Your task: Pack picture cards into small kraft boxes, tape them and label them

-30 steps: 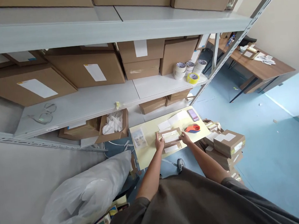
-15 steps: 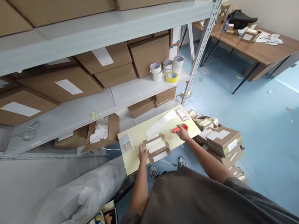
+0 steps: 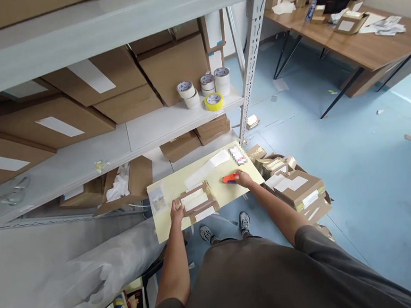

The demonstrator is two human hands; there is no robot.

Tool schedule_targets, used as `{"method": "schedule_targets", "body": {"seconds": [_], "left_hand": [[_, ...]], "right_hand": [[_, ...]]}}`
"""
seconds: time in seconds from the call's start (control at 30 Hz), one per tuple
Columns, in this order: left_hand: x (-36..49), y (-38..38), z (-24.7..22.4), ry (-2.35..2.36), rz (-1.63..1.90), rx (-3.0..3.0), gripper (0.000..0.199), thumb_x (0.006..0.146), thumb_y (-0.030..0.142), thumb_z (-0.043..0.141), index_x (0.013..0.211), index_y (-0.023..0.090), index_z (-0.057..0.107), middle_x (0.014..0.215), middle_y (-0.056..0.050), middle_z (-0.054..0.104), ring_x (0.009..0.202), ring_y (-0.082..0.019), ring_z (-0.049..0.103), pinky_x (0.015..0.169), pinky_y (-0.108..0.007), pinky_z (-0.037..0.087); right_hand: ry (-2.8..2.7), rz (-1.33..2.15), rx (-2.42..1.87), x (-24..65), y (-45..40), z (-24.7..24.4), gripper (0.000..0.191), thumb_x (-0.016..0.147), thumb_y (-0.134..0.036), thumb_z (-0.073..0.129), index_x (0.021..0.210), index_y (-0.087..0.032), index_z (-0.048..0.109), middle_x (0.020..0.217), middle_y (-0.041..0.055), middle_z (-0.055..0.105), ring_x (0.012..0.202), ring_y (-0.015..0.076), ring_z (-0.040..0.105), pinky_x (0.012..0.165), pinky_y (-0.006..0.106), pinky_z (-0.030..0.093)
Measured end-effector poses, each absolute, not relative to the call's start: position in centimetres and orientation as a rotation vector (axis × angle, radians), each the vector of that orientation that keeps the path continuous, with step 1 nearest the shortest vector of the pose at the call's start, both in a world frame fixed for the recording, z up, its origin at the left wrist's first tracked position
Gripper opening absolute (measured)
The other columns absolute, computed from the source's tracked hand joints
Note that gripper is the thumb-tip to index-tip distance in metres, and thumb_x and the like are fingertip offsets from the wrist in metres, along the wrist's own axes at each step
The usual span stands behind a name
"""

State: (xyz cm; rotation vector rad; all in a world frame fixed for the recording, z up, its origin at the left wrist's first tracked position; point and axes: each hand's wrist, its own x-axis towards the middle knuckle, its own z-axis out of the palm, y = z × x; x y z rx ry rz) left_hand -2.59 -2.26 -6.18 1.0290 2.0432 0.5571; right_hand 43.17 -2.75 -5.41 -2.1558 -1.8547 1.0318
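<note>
A small flat brown cardboard box with white labels and shiny tape lies on the pale yellow board. My left hand grips its left edge, thumb on top and the other fingers partly hidden. Over on the board's right half, my right hand is closed round an orange tape dispenser with a blue part. A yellow rim shows just behind that hand. White paper strips and a blurred printed card lie beyond it. A clear bag rests at the board's left end.
Metal shelving with large cartons and tape rolls stands just behind the board. Stacked small boxes sit to the right, below the board. A plastic-wrapped roll lies at left. A wooden table stands further off.
The view has swung, so the shelves and board appear further left. My right hand has closed over the tape dispenser, hiding more of its round end. My left hand stays on the cardboard box.
</note>
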Motion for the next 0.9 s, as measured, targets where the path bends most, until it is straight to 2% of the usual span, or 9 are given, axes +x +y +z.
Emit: {"method": "schedule_targets", "body": {"seconds": [0.13,0.23,0.33,0.47,0.57,0.7,0.9], "left_hand": [[-2.7,-2.2,-6.3,2.069,0.495,1.055,0.084,0.088,0.036,0.075,0.164,0.027,0.040,0.161,-0.009,0.054,0.147,-0.026,0.054,0.116,-0.031,0.047],[-2.6,-2.5,-6.3,2.075,0.484,1.068,0.082,0.089,0.038,0.075,0.163,0.025,0.042,0.162,-0.010,0.053,0.148,-0.028,0.052,0.115,-0.032,0.047],[-2.1,-2.7,-6.0,2.077,0.494,1.084,0.078,0.089,0.038,0.074,0.161,0.026,0.045,0.160,-0.010,0.055,0.147,-0.030,0.054,0.115,-0.035,0.047],[-1.4,-2.6,-5.5,2.076,0.467,1.105,0.072,0.095,0.034,0.066,0.162,0.028,0.043,0.163,-0.007,0.052,0.149,-0.027,0.051,0.116,-0.032,0.044],[-1.0,-2.4,-5.4,2.068,0.445,1.123,0.069,0.097,0.032,0.062,0.163,0.028,0.041,0.164,-0.005,0.051,0.149,-0.025,0.051,0.117,-0.031,0.043],[-0.6,-2.3,-5.1,2.059,0.414,1.117,0.070,0.098,0.033,0.063,0.164,0.030,0.039,0.161,-0.005,0.055,0.146,-0.025,0.054,0.114,-0.031,0.045],[-0.2,-2.6,-4.7,1.998,0.529,1.041,0.069,0.096,0.030,0.068,0.161,0.027,0.044,0.157,-0.008,0.059,0.143,-0.026,0.057,0.113,-0.032,0.044]], "right_hand": [[-1.928,1.110,-2.182,42.0,-2.9,-7.3,0.046,0.088,-0.016,0.068,0.134,-0.011,0.067,0.127,0.0190,0.074,0.114,0.0315,0.070,0.098,0.036,0.051],[-1.981,1.093,-2.215,41.0,-3.3,-8.6,0.050,0.087,-0.018,0.071,0.136,-0.010,0.064,0.134,0.0224,0.070,0.126,0.0353,0.064,0.108,0.042,0.046],[-1.975,1.048,-2.274,40.4,-3.4,-9.3,0.048,0.094,-0.022,0.067,0.138,-0.008,0.060,0.138,0.0259,0.066,0.132,0.0373,0.060,0.113,0.046,0.041],[-1.905,1.042,-2.330,40.4,-2.7,-9.1,0.035,0.100,-0.027,0.061,0.129,-0.008,0.064,0.123,0.0244,0.073,0.117,0.0360,0.068,0.104,0.045,0.047],[-1.894,0.920,-2.203,40.1,-2.5,-7.8,0.037,0.102,-0.032,0.060,0.132,-0.011,0.061,0.123,0.0227,0.073,0.117,0.0354,0.068,0.103,0.044,0.049],[-1.920,0.767,-1.825,37.7,-2.8,-4.3,0.043,0.102,-0.037,0.057,0.138,-0.013,0.053,0.128,0.0235,0.069,0.117,0.0362,0.065,0.099,0.049,0.052],[-2.095,1.014,-1.444,29.6,-2.8,1.5,0.040,0.102,-0.041,0.059,0.135,-0.019,0.053,0.120,0.0168,0.070,0.105,0.0308,0.067,0.094,0.045,0.054]]}}
